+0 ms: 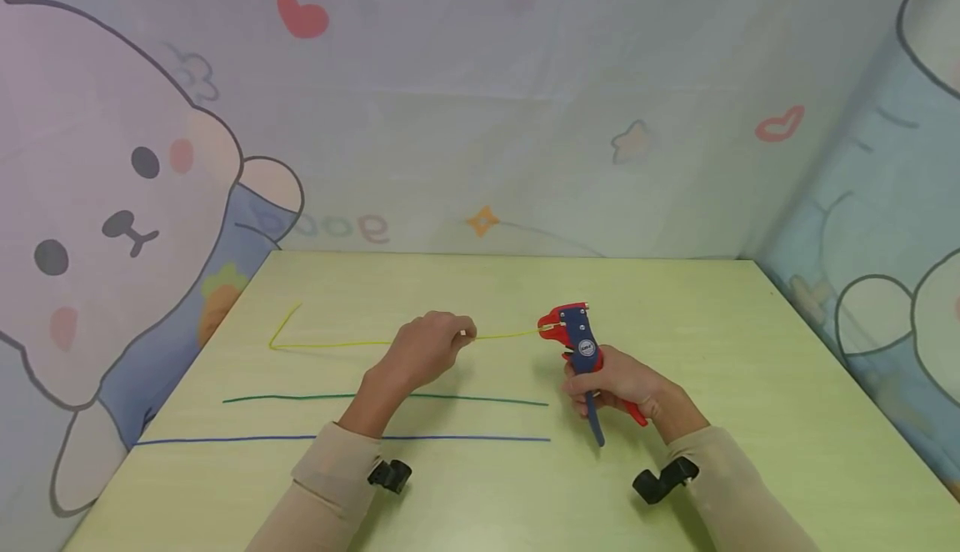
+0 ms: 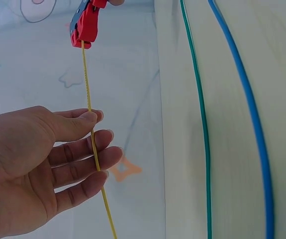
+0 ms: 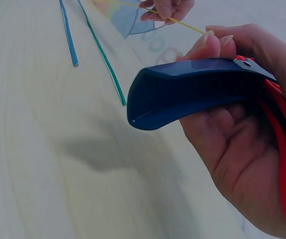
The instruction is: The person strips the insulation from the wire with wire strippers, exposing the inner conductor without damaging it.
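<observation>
My left hand (image 1: 431,348) pinches a thin yellow wire (image 2: 86,82) between thumb and index finger, the other fingers loosely bent behind it. From there the wire runs right into the red jaws of a blue and red wire stripper (image 1: 583,348). Its other length trails left and bends near the far left of the table. In my right hand (image 1: 626,385) the stripper is gripped by its handles, its blue handle (image 3: 182,92) pointing down and toward me. The right wrist view shows fingers around both handles; the stripper's mouth is out of sight there.
A green wire (image 1: 480,398) lies straight across the table (image 1: 750,452), passing under my left forearm. Nearer to me is a thicker blue wire (image 1: 225,439), roughly parallel. A printed cloth (image 1: 525,118) hangs behind the table's far edge.
</observation>
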Demonstrator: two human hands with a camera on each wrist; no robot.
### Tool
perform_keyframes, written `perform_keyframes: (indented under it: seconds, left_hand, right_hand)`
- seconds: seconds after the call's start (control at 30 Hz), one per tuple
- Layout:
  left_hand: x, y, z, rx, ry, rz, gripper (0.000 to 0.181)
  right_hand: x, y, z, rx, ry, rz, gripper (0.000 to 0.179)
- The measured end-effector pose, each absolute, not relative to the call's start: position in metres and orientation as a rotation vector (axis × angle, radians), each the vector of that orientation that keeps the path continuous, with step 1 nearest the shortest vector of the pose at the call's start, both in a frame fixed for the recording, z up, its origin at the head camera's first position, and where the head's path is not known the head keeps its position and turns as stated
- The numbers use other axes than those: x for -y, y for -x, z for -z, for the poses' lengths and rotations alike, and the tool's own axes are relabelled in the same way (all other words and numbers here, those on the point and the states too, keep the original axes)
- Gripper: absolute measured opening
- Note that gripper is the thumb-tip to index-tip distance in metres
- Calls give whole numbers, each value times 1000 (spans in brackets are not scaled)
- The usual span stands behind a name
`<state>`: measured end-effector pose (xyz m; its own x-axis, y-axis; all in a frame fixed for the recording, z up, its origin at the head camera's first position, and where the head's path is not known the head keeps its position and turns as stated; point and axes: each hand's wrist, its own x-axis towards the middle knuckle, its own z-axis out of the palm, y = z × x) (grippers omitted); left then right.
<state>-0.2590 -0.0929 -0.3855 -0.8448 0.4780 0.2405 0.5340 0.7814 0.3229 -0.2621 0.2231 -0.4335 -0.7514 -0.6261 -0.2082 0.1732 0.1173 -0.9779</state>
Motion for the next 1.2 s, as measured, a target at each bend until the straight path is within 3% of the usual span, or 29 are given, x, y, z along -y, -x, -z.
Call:
perform_keyframes:
  seconds: [1.2]
  left_hand:
    - [95, 264, 390, 2764, 774, 577, 10]
  right_hand:
    - [-200, 246, 429, -1820, 403, 1791, 24]
